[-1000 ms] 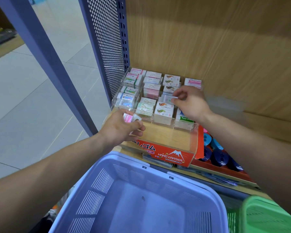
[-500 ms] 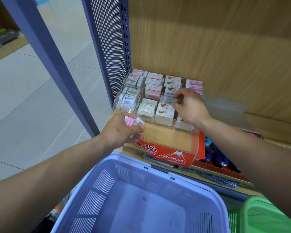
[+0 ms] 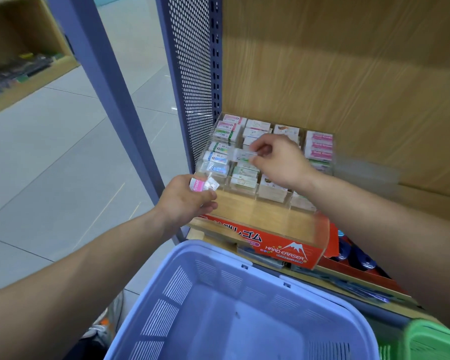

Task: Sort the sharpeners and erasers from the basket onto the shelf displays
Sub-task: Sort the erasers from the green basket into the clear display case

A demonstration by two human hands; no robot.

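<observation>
Wood-grain backing and a perforated blue side panel (image 3: pixel 192 81) close in the shelf (image 3: pixel 257 219). A clear compartment display (image 3: pixel 333 162) of boxed erasers sits in its back left corner. A red eraser box (image 3: pixel 283 249) lies along the front edge.

The right hand (image 3: pixel 281 162) pinches a wrapped eraser (image 3: pixel 243 155) between thumb and fingertips, its grip clamped on it just above the display's second column from the left. The left hand (image 3: pixel 185 201) hovers by the display's front left corner, its grip closed round two small erasers (image 3: pixel 202 184), one with a pink sleeve. The lavender basket (image 3: pixel 218 258) below shows no stock in the part visible.

This looks like the placing step, late in the task. The next move calls for matching the wrapped eraser to its own compartment and seating it flat, then passing over one from the left hand.

Half a second ago the right hand was further right, over the third column. It has since shifted left. The left hand holds much as it did.
</observation>
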